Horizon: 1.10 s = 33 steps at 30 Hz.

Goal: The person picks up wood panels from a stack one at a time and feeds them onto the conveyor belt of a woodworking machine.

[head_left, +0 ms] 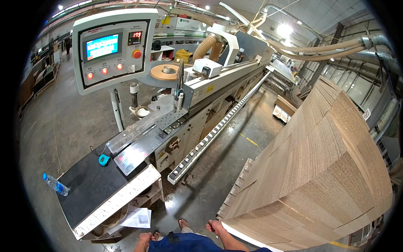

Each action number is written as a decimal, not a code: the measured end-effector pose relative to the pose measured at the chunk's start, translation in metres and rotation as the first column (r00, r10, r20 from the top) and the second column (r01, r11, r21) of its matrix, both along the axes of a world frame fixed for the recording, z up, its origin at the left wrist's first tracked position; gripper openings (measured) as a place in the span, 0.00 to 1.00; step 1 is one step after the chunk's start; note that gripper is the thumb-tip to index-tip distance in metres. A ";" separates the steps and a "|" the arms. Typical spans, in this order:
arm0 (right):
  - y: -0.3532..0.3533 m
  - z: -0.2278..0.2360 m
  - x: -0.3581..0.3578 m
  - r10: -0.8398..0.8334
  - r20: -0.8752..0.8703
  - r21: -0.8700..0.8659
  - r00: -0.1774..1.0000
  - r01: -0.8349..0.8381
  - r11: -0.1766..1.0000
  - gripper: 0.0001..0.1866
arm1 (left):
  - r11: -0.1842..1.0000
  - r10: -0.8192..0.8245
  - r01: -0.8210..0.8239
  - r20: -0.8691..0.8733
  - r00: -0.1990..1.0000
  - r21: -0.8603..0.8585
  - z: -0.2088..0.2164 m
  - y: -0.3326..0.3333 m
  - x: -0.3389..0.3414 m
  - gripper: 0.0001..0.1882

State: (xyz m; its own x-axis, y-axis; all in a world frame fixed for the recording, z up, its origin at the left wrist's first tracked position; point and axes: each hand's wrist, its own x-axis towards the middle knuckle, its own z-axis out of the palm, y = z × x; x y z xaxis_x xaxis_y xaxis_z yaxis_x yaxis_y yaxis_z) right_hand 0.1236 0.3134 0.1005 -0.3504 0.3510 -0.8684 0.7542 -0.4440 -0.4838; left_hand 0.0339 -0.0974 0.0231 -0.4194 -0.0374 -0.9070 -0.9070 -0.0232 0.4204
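Note:
Low in the view, my left hand (145,238) hangs just in front of my blue clothing with its fingers curled in; nothing shows in it. My right hand (215,226) is also loosely curled, with no object visible in it. It is beside the near left corner of a tall stack of particle boards (302,168), close to a white board edge (243,238); whether it touches that edge I cannot tell. Printed papers (137,218) lie on a lower shelf, up and left of my left hand.
A long edge-banding machine (210,101) runs away ahead, with a roller support rail (218,128) along it. Its control panel (113,50) stands at upper left. A black-topped table (90,189) at left carries a water bottle (56,185) and a teal tape measure (104,160).

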 end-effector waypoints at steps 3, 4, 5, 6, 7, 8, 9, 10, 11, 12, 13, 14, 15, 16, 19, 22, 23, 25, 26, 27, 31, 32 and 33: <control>-0.001 -0.001 -0.001 0.000 0.006 0.001 1.000 0.000 1.000 0.12 | 0.998 -0.054 0.054 -0.001 0.999 -0.022 0.000 -0.001 -0.001 0.09; -0.001 0.000 -0.001 0.004 0.013 -0.001 1.000 -0.004 1.000 0.12 | 0.998 -0.056 0.056 0.007 0.998 -0.033 0.000 0.000 -0.001 0.09; -0.001 0.000 -0.001 0.009 0.020 -0.003 1.000 -0.009 1.000 0.12 | 0.997 -0.057 0.057 0.014 0.998 -0.046 0.002 0.000 -0.001 0.09; -0.002 0.001 -0.001 0.009 0.021 -0.003 1.000 -0.008 1.000 0.12 | 0.997 -0.057 0.058 0.015 0.998 -0.046 0.003 0.000 0.000 0.09; -0.003 0.001 0.000 0.008 0.017 0.001 1.000 -0.008 1.000 0.12 | 0.999 -0.036 0.036 0.009 0.999 -0.021 0.004 0.000 0.001 0.07; -0.004 0.002 0.000 0.009 0.012 0.003 1.000 -0.009 1.000 0.12 | 1.000 -0.014 0.014 0.003 1.000 0.002 0.003 -0.002 0.002 0.06; -0.006 0.003 0.000 0.011 0.012 0.002 1.000 -0.011 1.000 0.12 | 1.000 -0.012 0.012 0.003 1.000 0.001 0.002 -0.004 0.002 0.06; -0.006 0.004 0.000 0.015 0.005 0.000 1.000 -0.015 1.000 0.12 | 0.999 -0.030 0.030 0.013 0.999 -0.009 0.002 -0.006 0.001 0.06; -0.005 0.004 0.001 0.016 -0.002 0.000 1.000 -0.016 1.000 0.12 | 0.999 -0.051 0.052 0.024 0.998 -0.017 0.000 -0.006 0.001 0.06; -0.002 0.004 0.001 0.014 -0.002 0.000 1.000 -0.014 1.000 0.12 | 0.998 -0.053 0.054 0.024 0.998 -0.017 0.000 -0.007 0.002 0.06; 0.004 0.005 0.002 -0.015 -0.020 -0.001 1.000 0.015 1.000 0.12 | 0.997 -0.076 0.077 0.019 0.997 -0.021 -0.001 -0.007 0.002 0.06; 0.011 0.007 0.003 -0.043 -0.037 -0.003 0.998 0.043 0.999 0.11 | 0.995 -0.098 0.098 0.014 0.995 -0.025 -0.001 -0.007 0.002 0.06; 0.027 0.010 0.007 -0.058 -0.133 0.001 0.989 0.059 0.998 0.08 | 0.994 -0.106 0.106 0.011 0.994 -0.023 -0.006 -0.007 0.001 0.06; 0.049 0.015 0.010 -0.033 -0.243 0.054 0.969 0.048 0.997 0.08 | 0.996 -0.090 0.090 -0.003 0.996 -0.004 -0.011 -0.004 0.000 0.06; 0.086 0.098 -0.003 0.163 -0.370 0.601 0.915 0.102 0.793 0.11 | 0.994 -0.113 0.113 -0.020 0.993 -0.005 -0.012 -0.014 0.000 0.07; 0.094 0.287 -0.017 0.254 -0.315 0.915 0.914 0.222 0.336 0.11 | 0.985 -0.173 0.172 -0.020 0.985 -0.032 -0.007 -0.020 -0.002 0.07; 0.101 0.345 -0.013 0.243 -0.257 0.965 0.935 0.238 0.106 0.11 | 0.981 -0.190 0.190 -0.008 0.982 -0.048 -0.009 -0.018 -0.005 0.07; 0.115 0.432 0.000 0.221 -0.226 0.900 0.949 0.290 -0.326 0.14 | 0.986 -0.163 0.163 -0.011 0.987 -0.025 -0.011 -0.013 -0.011 0.06; 0.124 0.464 0.008 0.213 -0.214 0.801 0.953 0.296 -0.520 0.16 | 0.993 -0.119 0.119 -0.013 0.993 -0.004 -0.011 -0.011 -0.014 0.05; 0.132 0.493 0.016 0.197 -0.210 0.672 0.958 0.288 -0.682 0.18 | 0.992 -0.123 0.123 -0.014 0.992 -0.006 -0.011 -0.010 -0.018 0.05; 0.179 0.595 0.050 0.012 -0.223 0.323 0.975 0.085 -0.943 0.25 | 0.982 -0.188 0.189 -0.048 0.981 0.019 -0.012 0.006 -0.030 0.03; 0.196 0.608 0.059 0.005 -0.225 0.315 0.974 0.078 -0.946 0.25 | 0.983 -0.177 0.181 -0.074 0.981 0.043 -0.013 0.010 -0.033 0.03; 0.214 0.617 0.067 -0.042 -0.174 0.283 0.984 0.009 -0.959 0.27 | 0.981 -0.184 0.188 -0.077 0.980 0.049 -0.014 0.013 -0.036 0.03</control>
State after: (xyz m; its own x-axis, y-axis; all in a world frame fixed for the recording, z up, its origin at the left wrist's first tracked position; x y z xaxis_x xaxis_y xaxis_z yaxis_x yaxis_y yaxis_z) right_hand 0.1909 0.5278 0.7170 -0.1863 -0.0785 0.9793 0.8244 0.5297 0.1993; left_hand -0.0023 -0.0843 0.0094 -0.4788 0.0968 -0.8726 -0.8650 0.1179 0.4878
